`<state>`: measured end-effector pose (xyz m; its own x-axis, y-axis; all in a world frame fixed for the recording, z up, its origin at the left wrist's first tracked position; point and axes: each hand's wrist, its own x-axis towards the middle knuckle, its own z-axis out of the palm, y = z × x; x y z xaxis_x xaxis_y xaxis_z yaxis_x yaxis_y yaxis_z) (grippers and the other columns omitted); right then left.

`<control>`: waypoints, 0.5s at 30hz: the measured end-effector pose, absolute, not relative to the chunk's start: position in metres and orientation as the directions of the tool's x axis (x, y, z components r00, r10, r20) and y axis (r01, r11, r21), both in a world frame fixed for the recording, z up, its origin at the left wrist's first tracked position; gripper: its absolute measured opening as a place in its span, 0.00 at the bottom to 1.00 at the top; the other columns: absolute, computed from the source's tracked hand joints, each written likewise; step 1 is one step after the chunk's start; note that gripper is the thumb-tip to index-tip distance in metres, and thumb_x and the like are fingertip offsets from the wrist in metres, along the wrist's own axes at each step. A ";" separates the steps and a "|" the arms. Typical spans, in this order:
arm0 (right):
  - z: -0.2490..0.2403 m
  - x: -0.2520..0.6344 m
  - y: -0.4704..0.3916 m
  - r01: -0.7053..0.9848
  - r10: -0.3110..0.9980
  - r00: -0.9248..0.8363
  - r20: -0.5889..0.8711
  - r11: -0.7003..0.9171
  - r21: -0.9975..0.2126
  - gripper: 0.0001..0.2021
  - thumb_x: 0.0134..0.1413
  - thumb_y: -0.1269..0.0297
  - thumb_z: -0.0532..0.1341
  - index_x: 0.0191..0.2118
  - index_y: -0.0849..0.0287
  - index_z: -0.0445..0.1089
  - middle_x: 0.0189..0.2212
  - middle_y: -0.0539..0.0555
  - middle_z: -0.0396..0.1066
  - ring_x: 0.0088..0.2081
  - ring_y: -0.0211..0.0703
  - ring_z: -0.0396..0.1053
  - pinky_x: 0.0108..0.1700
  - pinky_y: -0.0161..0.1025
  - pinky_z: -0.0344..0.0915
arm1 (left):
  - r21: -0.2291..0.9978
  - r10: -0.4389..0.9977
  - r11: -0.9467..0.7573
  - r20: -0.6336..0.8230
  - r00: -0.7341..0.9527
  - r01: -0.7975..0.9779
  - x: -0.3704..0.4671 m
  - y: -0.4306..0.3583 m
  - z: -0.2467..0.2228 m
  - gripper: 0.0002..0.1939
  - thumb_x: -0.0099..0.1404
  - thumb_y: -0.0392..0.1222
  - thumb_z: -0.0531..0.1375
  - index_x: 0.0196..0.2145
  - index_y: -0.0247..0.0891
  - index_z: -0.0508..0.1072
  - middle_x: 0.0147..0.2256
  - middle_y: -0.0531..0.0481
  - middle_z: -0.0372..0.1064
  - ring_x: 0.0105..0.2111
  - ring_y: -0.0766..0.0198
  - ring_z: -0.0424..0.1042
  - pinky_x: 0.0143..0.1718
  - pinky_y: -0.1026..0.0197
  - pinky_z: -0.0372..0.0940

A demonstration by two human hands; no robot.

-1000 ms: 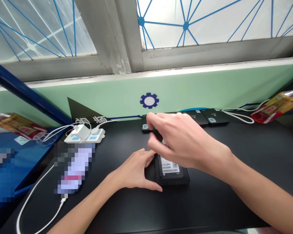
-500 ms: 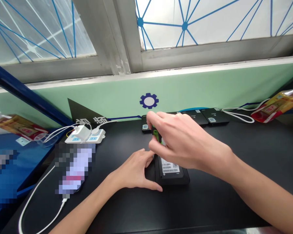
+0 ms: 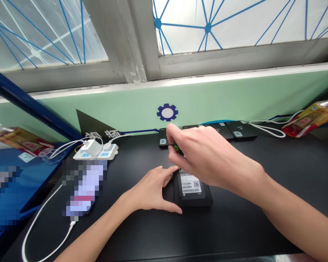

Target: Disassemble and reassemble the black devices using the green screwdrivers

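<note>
A flat black device point(image 3: 192, 193) with a white barcode label lies on the dark tabletop point(image 3: 150, 236), its far part hidden by my right hand. My left hand point(image 3: 153, 189) is beside its left edge, thumb and forefinger spread. The forefinger touches the device's far left side; the thumb is stretched towards the near left corner. My right hand point(image 3: 205, 153) is closed above the device, around a green and black handle point(image 3: 176, 147) that looks like a screwdriver's. The tool's tip is hidden.
Several black boxes point(image 3: 239, 131) line the green back wall. On the left, a white power strip point(image 3: 109, 151) holds plugs, and a blurred phone point(image 3: 83, 191) trails a white cable point(image 3: 34, 222). Orange-red packages stand at the far left point(image 3: 30, 141) and far right point(image 3: 307, 118).
My right hand has turned slightly, and less of the green handle shows between its fingers. My left hand and the device keep their places.
</note>
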<state>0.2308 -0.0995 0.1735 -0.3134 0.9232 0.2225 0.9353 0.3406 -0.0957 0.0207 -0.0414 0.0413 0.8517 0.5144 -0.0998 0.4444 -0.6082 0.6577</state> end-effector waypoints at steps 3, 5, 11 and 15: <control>0.175 0.229 -0.101 0.941 0.933 -0.285 0.218 0.316 -0.119 0.09 0.75 0.58 0.58 0.41 0.55 0.64 0.28 0.47 0.69 0.23 0.40 0.49 0.29 0.43 0.45 | 0.659 0.519 -0.611 -0.083 0.850 0.438 0.021 -0.042 0.042 0.41 0.50 0.79 0.76 0.41 0.42 0.70 0.30 0.58 0.58 0.29 0.61 0.55 0.34 0.58 0.53; 0.175 0.228 -0.100 0.945 0.932 -0.289 0.218 0.314 -0.093 0.12 0.79 0.54 0.56 0.41 0.54 0.64 0.25 0.45 0.66 0.23 0.40 0.48 0.28 0.43 0.44 | 0.664 0.510 -0.603 -0.104 0.854 0.441 0.021 -0.042 0.042 0.41 0.51 0.78 0.76 0.41 0.42 0.69 0.30 0.57 0.59 0.30 0.61 0.56 0.34 0.58 0.53; 0.173 0.229 -0.100 0.938 0.931 -0.281 0.233 0.318 -0.139 0.09 0.73 0.57 0.60 0.40 0.55 0.63 0.29 0.46 0.68 0.24 0.39 0.47 0.30 0.42 0.47 | 0.657 0.518 -0.616 -0.079 0.852 0.435 0.021 -0.042 0.042 0.40 0.51 0.75 0.78 0.37 0.43 0.65 0.30 0.57 0.58 0.30 0.61 0.56 0.35 0.58 0.54; 0.174 0.230 -0.100 0.948 0.934 -0.279 0.224 0.305 -0.092 0.13 0.79 0.56 0.57 0.38 0.54 0.63 0.24 0.44 0.66 0.23 0.40 0.45 0.28 0.43 0.44 | 0.656 0.500 -0.611 -0.114 0.859 0.443 0.021 -0.042 0.043 0.40 0.51 0.77 0.77 0.40 0.42 0.68 0.30 0.58 0.57 0.29 0.61 0.56 0.35 0.58 0.54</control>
<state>0.2301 -0.0998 0.1742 -0.2787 0.9339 0.2241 0.9479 0.3050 -0.0923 0.0208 -0.0416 0.0433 0.8586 0.4996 -0.1144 0.4432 -0.6115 0.6555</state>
